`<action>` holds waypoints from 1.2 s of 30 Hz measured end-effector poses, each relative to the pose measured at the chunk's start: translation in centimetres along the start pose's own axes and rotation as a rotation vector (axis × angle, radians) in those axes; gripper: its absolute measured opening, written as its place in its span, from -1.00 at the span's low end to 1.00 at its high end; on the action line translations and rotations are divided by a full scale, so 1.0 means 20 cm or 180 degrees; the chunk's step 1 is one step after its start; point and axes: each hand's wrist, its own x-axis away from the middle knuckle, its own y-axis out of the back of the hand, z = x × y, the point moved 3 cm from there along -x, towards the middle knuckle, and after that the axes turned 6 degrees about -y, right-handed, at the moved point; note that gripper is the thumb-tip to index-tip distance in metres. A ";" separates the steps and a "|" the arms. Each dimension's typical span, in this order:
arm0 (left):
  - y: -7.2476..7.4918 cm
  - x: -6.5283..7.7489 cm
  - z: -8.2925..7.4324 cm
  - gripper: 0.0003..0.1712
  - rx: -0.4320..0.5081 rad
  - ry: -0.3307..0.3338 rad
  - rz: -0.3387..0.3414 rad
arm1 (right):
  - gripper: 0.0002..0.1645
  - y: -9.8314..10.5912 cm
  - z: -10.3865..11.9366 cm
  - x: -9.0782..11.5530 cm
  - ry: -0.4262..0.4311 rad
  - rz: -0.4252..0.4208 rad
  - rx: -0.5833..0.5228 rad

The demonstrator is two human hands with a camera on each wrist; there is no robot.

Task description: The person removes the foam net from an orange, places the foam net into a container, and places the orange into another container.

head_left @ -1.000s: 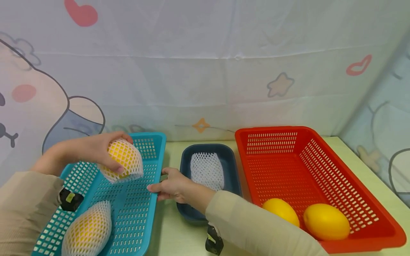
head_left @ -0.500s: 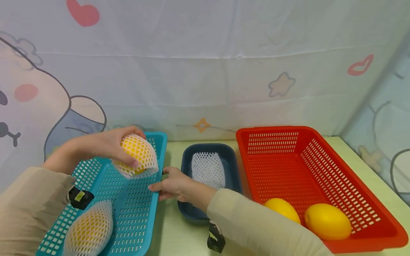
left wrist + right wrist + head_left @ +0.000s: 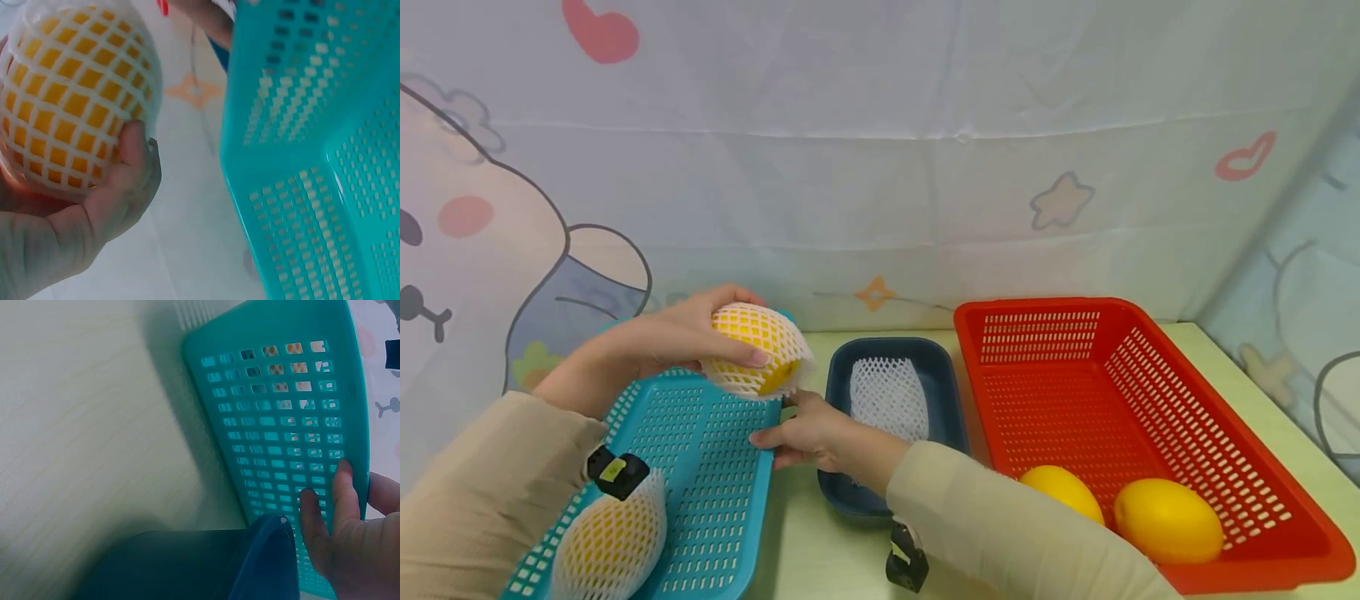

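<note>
In the head view my left hand (image 3: 688, 333) grips a yellow fruit (image 3: 752, 346) in a white foam net, above the far right rim of the teal basket (image 3: 688, 454). The left wrist view shows the thumb bent over the net round the fruit (image 3: 75, 106). With thumb inside and fingers outside, my right hand (image 3: 808, 433) pinches the basket's right rim; the right wrist view shows these fingers (image 3: 344, 494) against its slotted wall. Another netted yellow fruit (image 3: 610, 546) lies in the basket's near left part, partly behind the left wrist camera.
A dark blue tray (image 3: 951, 408) holding a white foam net (image 3: 889, 398) stands just right of the teal basket, partly under my right forearm. Farther right is a red basket (image 3: 1037, 400) with two bare yellow fruits (image 3: 1168, 521). A printed cloth (image 3: 850, 167) hangs behind the table.
My left hand has carried the netted fruit rightward and slightly up, from over the teal basket's inside to its right rim. The right hand keeps its hold on the rim.
</note>
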 end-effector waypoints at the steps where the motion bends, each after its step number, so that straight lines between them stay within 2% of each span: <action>1: -0.02 0.00 -0.01 -0.15 0.0104 0.0013 0.0002 | -0.45 0.00 0.00 0.00 0.0005 0.0009 0.0002; 5: -0.09 -0.02 -0.05 -0.14 0.0405 0.0037 -0.0005 | -0.36 0.00 0.00 0.00 -0.0005 0.0028 -0.0024; 11: -0.20 -0.05 -0.08 -0.16 0.0894 0.0095 -0.0203 | -0.32 0.00 0.00 -0.01 0.0075 0.0039 -0.0034; 18: -0.31 -0.08 -0.11 -0.20 0.1566 0.0001 -0.0411 | -0.22 0.04 0.00 0.00 0.0174 0.0030 -0.0049; 24: -0.35 -0.09 -0.13 -0.19 0.1957 -0.0065 -0.0646 | -0.31 0.13 0.07 0.03 0.0298 0.0081 -0.0094; 29: -0.37 -0.10 -0.13 -0.22 0.2211 -0.0078 -0.0824 | -0.44 0.23 0.13 0.06 0.0410 0.0069 0.0188; 36: -0.39 -0.11 -0.13 -0.23 0.2561 -0.0064 -0.1075 | -0.45 0.33 0.22 0.13 0.0599 0.0126 0.0613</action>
